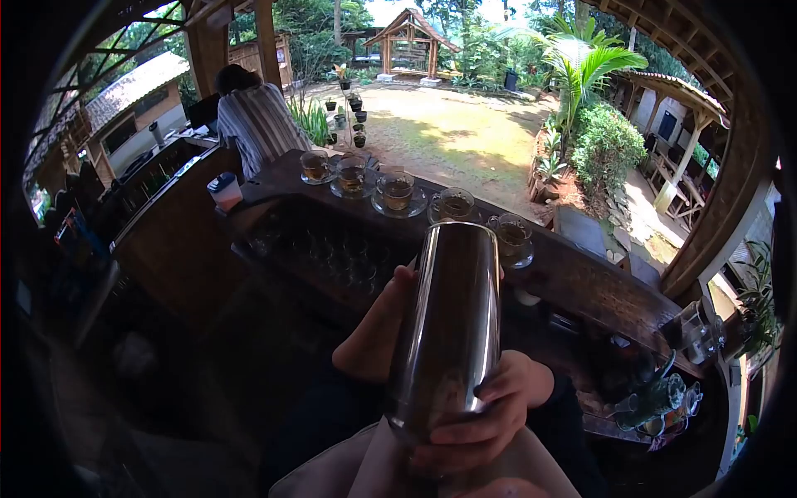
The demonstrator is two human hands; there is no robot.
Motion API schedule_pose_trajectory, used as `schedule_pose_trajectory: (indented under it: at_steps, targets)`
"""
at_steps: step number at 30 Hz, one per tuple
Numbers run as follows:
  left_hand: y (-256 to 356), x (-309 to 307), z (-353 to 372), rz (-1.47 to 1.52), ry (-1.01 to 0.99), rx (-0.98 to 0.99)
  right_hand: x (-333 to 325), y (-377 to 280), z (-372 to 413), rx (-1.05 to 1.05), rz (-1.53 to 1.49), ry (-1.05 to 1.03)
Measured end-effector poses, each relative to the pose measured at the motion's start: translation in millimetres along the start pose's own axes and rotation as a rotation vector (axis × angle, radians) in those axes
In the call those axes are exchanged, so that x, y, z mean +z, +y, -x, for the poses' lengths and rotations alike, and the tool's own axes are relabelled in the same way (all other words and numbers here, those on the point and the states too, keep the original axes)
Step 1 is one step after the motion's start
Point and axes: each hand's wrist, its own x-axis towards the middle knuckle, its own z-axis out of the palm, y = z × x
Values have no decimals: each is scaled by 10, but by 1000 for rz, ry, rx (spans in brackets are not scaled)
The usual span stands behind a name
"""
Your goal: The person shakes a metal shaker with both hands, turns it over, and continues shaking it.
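Metal shaker is sitting in the grip, tilting slightly. Right hand is curling its fingers round the lower part, clasping it. Left hand is touching the upper left side with its thumb; its fingers are mostly hiding behind, so cannot tell how they are closing. Beyond the grip, five glass cups are standing in a row on the counter, holding amber liquid. Lidded cup is standing left of them. Farther left, a person is facing away.
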Motion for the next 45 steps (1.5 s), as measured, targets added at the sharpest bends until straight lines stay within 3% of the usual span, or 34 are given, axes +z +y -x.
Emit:
schedule_pose_trajectory:
  at_steps: [1, 2, 3, 4, 6, 7, 8, 10, 11, 13, 14, 16, 18, 19, 20, 21, 22, 23, 25, 26, 27, 28, 29, 30, 33, 35, 37, 38, 39, 41, 42, 43, 44, 45]
  targets:
    - [60, -65, 27, 185, 91, -76, 49, 36, 21, -80, 10, 7]
    - [109, -121, 68, 371, 182, -150, 168, 58, 107, 115, -23, 60]
    - [127, -171, 133, 558, 271, -221, 162, 220, 214, 221, 2, -45]
    - [86, -256, 203, 557, 279, -215, 287, 382, 360, 427, -43, -59]
    - [-54, -474, 231, 509, 696, -73, 541, 443, 402, 1165, -190, 101]
    - [-71, -561, 219, 476, 893, 3, 524, 419, 383, 1153, -193, 104]
    - [-38, -561, 228, 460, 875, 10, 478, 377, 359, 1072, -229, 81]
    - [40, -522, 389, 1004, 147, -220, 295, 236, 197, 769, -248, -41]
    - [259, -127, 324, 512, 552, -241, 181, 78, 85, 563, -230, -134]
    - [205, -35, 377, 128, 166, -22, 317, -226, 114, 131, -221, 201]
    - [204, -167, 252, -151, -220, 200, 290, -189, 90, 131, -224, 205]
    - [170, -167, 333, -50, -87, 112, 193, -65, 22, -200, -171, 140]
    - [142, -184, 418, 216, 254, 12, 231, 12, 180, 168, -164, -34]
    - [172, -182, 468, 524, 266, -112, 317, 104, 246, 424, -230, -61]
    - [43, -501, 513, 742, 315, 21, 365, 238, 399, 646, -262, -168]
    - [-85, -811, 556, 960, 364, 155, 500, 334, 479, 904, -342, -120]
    - [-57, -481, 447, 471, 729, 223, 548, 334, 596, 1128, -359, -12]
    - [-76, -333, 418, 471, 725, 226, 465, 342, 573, 1123, -360, -14]
    - [-102, -182, 413, 436, 625, 182, 220, 409, 401, 816, -353, -80]
    - [-136, -272, 518, 713, 349, 122, 61, 314, 154, 626, -332, -120]
    - [-22, 195, 381, 676, 202, -30, -113, 220, -43, 414, -296, -163]
    - [-4, 456, 333, 391, 322, 9, -244, 102, -133, 200, -258, -200]
    - [-15, 579, 308, 103, 436, 46, -168, -178, -110, 196, -311, 26]
    - [-63, 440, 307, -169, 217, 113, -99, -235, 6, -37, -278, 138]
    - [-336, 253, 348, -99, 108, 177, -188, -204, 81, -85, -276, 289]
    - [-441, 12, 557, 276, 428, -17, -350, 16, 272, 224, -330, -14]
    - [-600, -394, 528, 398, 581, 196, -147, 163, 498, 837, -341, -18]
    - [-608, -368, 461, 381, 1019, 76, -94, 200, 543, 1184, -336, 14]
    - [-618, -365, 461, 318, 1049, 24, -175, 124, 559, 1190, -342, 7]
    - [-590, 88, 280, 486, 611, 114, -401, 55, 438, 886, -279, 49]
    - [-485, 231, 261, 302, 643, -46, -507, -98, 303, 672, -291, 54]
    - [-469, 527, 230, 268, 670, -34, -680, -191, 186, 425, -303, -22]
    - [-545, 590, 256, 87, 447, 112, -638, -343, 157, 182, -317, 113]
    - [-628, 627, 278, -94, 223, 247, -699, -356, 135, 194, -327, 115]
